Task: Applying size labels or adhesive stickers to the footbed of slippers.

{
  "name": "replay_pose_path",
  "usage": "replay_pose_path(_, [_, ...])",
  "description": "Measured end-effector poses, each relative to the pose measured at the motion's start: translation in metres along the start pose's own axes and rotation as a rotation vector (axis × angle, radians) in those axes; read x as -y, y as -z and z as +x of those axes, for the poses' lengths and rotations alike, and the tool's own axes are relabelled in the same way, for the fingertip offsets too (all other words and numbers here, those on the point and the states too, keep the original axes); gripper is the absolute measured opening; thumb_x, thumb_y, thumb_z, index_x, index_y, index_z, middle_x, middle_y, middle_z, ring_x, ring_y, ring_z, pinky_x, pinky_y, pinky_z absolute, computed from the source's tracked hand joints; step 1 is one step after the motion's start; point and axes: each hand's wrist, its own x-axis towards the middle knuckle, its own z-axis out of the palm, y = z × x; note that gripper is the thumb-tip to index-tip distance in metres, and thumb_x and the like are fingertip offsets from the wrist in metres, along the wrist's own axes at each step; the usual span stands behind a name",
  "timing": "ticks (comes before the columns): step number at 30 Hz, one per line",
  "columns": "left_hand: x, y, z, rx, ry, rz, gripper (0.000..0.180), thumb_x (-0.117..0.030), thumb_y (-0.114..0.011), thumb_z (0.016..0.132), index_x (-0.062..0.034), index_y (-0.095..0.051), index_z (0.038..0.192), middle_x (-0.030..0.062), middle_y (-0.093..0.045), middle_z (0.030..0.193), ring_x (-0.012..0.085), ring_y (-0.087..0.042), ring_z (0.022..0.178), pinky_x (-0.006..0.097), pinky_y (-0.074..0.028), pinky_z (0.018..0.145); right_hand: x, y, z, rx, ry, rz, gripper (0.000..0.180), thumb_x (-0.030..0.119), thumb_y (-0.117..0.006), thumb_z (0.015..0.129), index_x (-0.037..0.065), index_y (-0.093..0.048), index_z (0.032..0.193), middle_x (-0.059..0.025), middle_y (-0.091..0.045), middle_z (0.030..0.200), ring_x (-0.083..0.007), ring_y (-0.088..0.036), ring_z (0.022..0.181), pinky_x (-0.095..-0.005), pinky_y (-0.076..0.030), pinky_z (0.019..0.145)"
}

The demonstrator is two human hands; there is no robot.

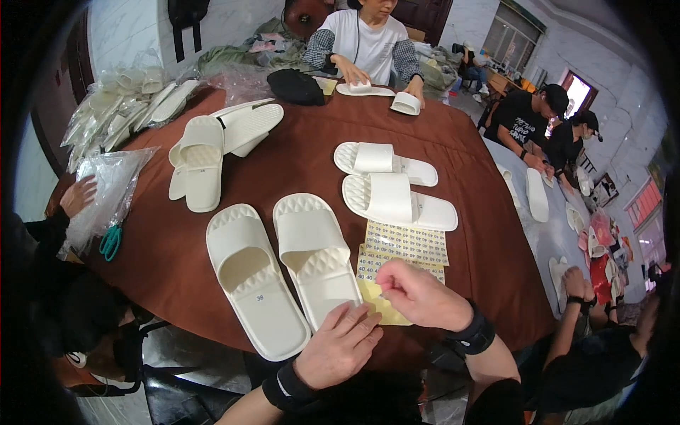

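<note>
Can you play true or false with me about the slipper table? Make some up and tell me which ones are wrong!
1. The left hand has its fingers at the heel end of a white slipper with a quilted insole. True.
2. The tablecloth is bright blue. False: it is a plain brown cloth.
3. The right hand is over a rectangular yellow-backed paper sticker sheet. True.
4. The teal looped handles lie at the picture's right edge. False: the teal looped handles are toward the left.
5. Another person's hand is at a clear plastic bag on the left. True.
</note>
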Motion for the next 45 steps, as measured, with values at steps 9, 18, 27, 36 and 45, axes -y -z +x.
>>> replay_pose_path(9, [0.001, -0.003, -0.009, -0.116, -0.060, -0.090, 0.029, -0.010, -0.071, 0.075, -0.0020, -0.067, 0.102, 0.0106, -0.064, 0.114, 0.0274, -0.058, 0.112, 0.044, -0.043, 0.100, 0.012, -0.024, 0.048, 0.236, 0.146, -0.290, 0.015, 0.001, -0.052, 0.087, 0.000, -0.049, 0.101, -0.0205, -0.061, 0.090, -0.0398, -0.060, 0.086, -0.0445, -0.047, 0.073])
replay_pose_path(18, [0.002, -0.001, -0.011, -0.102, -0.044, -0.146, 0.031, -0.009, -0.070, 0.075, -0.0027, -0.067, 0.105, 0.0106, -0.064, 0.113, 0.0274, -0.056, 0.115, 0.043, -0.042, 0.101, 0.001, -0.033, 0.059, 0.249, 0.237, -0.422, 0.017, 0.000, -0.053, 0.085, 0.002, -0.048, 0.102, -0.0180, -0.061, 0.093, -0.0398, -0.059, 0.086, -0.0451, -0.047, 0.076])
replay_pose_path(27, [0.001, -0.001, -0.009, -0.081, -0.037, -0.133, 0.033, -0.009, -0.071, 0.073, -0.0036, -0.066, 0.105, 0.0100, -0.062, 0.115, 0.0268, -0.056, 0.115, 0.043, -0.041, 0.102, -0.009, -0.036, 0.054, 0.162, 0.149, -0.213, 0.016, 0.002, -0.055, 0.088, 0.002, -0.048, 0.102, -0.0169, -0.059, 0.093, -0.0356, -0.059, 0.086, -0.0413, -0.048, 0.075])
replay_pose_path(36, [0.000, -0.001, -0.007, -0.071, -0.046, -0.118, 0.031, -0.009, -0.072, 0.073, -0.0031, -0.066, 0.102, 0.0104, -0.063, 0.113, 0.0268, -0.057, 0.114, 0.044, -0.043, 0.099, -0.021, -0.038, 0.056, 0.119, 0.038, -0.028, 0.012, 0.006, -0.058, 0.088, 0.002, -0.051, 0.097, -0.0116, -0.058, 0.085, -0.0250, -0.058, 0.078, -0.0357, -0.048, 0.072])
replay_pose_path(45, [-0.001, -0.001, -0.005, -0.075, -0.031, -0.106, 0.027, -0.008, -0.072, 0.074, -0.0027, -0.066, 0.100, 0.0097, -0.064, 0.110, 0.0266, -0.058, 0.112, 0.044, -0.044, 0.098, -0.021, -0.048, 0.051, -0.031, 0.034, -0.108, 0.014, 0.009, -0.059, 0.089, 0.003, -0.052, 0.099, -0.0145, -0.059, 0.087, -0.0324, -0.059, 0.081, -0.0395, -0.048, 0.073])
